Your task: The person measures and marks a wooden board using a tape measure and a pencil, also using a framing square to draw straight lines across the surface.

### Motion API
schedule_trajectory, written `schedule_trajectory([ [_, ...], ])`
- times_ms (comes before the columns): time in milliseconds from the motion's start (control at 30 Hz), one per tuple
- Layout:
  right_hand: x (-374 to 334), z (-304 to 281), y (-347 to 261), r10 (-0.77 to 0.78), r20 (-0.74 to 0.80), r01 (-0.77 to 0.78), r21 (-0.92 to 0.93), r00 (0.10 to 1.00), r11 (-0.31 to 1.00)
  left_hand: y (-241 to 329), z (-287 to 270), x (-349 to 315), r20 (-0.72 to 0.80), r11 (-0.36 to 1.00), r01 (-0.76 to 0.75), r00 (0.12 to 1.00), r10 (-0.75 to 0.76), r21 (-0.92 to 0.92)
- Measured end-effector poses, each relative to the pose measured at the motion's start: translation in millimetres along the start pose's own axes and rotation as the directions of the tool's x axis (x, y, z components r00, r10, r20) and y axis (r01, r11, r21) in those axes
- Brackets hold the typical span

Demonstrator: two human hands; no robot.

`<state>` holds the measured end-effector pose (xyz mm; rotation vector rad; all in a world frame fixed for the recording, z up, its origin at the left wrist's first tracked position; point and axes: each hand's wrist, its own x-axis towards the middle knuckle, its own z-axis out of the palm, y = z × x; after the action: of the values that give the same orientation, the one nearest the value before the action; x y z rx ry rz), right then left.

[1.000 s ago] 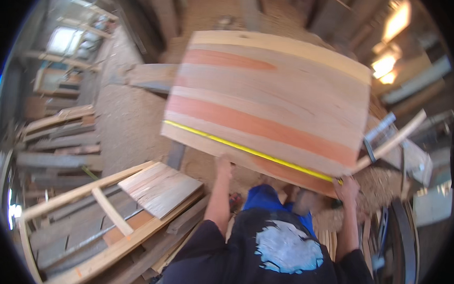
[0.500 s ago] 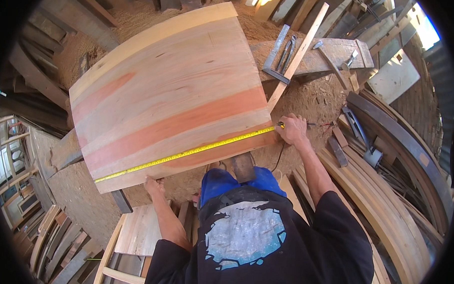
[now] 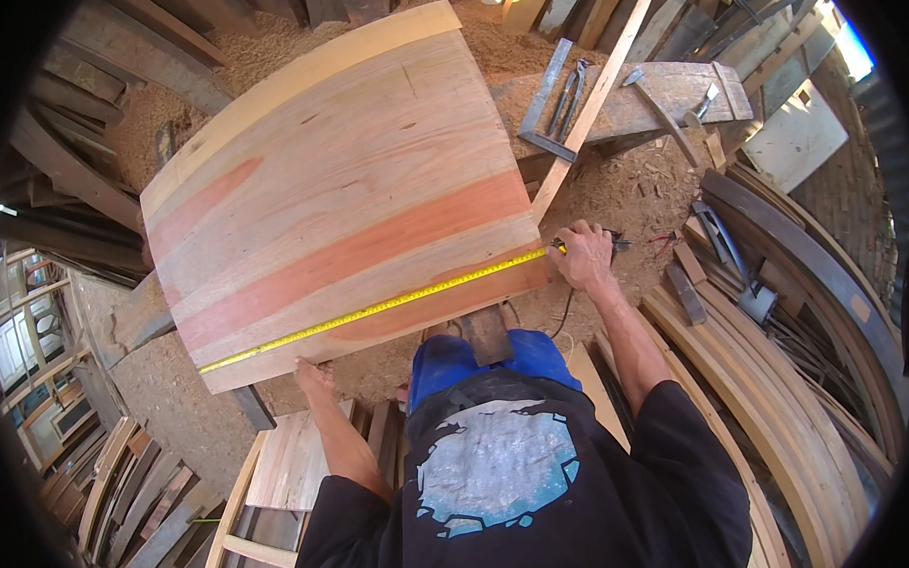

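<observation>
Head view, looking down at a person in a dark shirt [image 3: 657,501] in a workshop: a wide wooden board [image 3: 347,200] lies tilted across the middle, streaked pale and reddish, its far edge curved. A yellow tape measure [image 3: 374,309] stretches across the board near its closest edge, from the left side to the right. The right hand [image 3: 585,256], at the board's right edge, is closed around the case end of the tape measure, mostly covering it. The left hand [image 3: 316,376] is at the near edge, fingers bent and touching the wood; how firm that grip is, I cannot tell.

Beyond the right hand, a low plank desk [image 3: 672,86] carries a metal square [image 3: 546,145], pincers [image 3: 569,98] and a hammer [image 3: 663,119]; a wood strip [image 3: 596,104] leans across it, reaching the board's right edge.

Possible trouble: nothing visible pins the tape's left end, so a tug by the right hand could drag it off the edge or skew it. Pressing on the near edge might also shift the board, and bumping the strip could knock the square.
</observation>
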<state>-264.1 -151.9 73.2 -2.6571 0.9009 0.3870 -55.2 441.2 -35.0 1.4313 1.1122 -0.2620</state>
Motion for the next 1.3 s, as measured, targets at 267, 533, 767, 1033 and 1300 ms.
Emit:
schedule_trajectory([
  [267, -0.2, 2.0, 4.5, 0.001, 0.010, -0.001, 0.011, 1.000, 1.000, -0.3, 4.0, -7.7, -0.019, 0.998, 0.035, 0.999, -0.036, -0.047],
  [533, 0.4, -4.7, -15.7, -0.001, 0.210, -0.020, 0.100, 0.978, 0.995, 11.6, 25.9, -21.7, -0.283, 0.828, -0.023, 0.934, 0.217, 0.561],
  [767, 33.0, -13.3, -16.8, 0.091, 0.072, -0.100, 0.141, 0.993, 0.985, 20.3, 168.6, -100.6, 0.493, -0.155, -0.513, 0.629, 0.602, 0.844],
  [1033, 123.8, -65.9, -40.6, 0.209, -0.052, -0.200, 0.144, 0.977, 0.969, 40.7, 382.1, -156.5, 0.400, 0.059, -0.515, 0.728, 0.556, 0.855],
  [1300, 174.3, -53.9, -51.7, 0.164, -0.136, -0.131, 0.221, 0.977, 0.966, 36.2, 400.7, -159.5, 0.349, 0.054, -0.475, 0.715, 0.606, 0.878],
])
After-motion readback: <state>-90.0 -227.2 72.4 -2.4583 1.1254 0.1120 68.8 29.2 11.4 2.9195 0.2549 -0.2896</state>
